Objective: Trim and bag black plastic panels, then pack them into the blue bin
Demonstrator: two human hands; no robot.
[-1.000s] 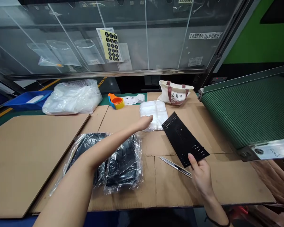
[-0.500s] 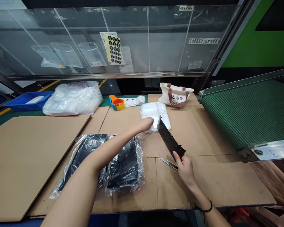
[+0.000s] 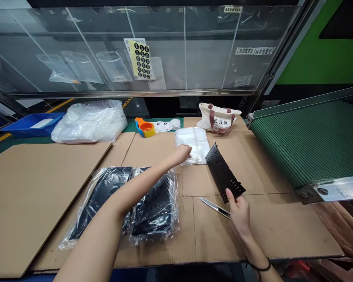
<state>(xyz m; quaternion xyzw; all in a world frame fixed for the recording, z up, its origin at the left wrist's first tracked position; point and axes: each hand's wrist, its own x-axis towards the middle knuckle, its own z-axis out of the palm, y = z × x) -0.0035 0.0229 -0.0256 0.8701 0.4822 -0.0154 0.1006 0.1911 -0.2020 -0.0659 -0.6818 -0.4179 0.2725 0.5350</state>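
Across the cardboard-covered bench (image 3: 270,231), the left arm (image 3: 129,197) stretches forward over black goods in clear plastic wrap (image 3: 154,207). The left hand (image 3: 180,155), loosely curled, seems to touch the edge of a stack of clear plastic bags (image 3: 194,143), though any grip is hard to tell. The right hand (image 3: 239,217) pinches a black perforated panel (image 3: 223,172), holding it tilted up, just beside a utility knife (image 3: 214,207).

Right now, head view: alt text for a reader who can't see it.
A right hand grips a black perforated panel over cardboard sheets, near a utility knife. The left hand rests on a stack of clear plastic bags. Black items in clear plastic wrap lie below the left forearm.
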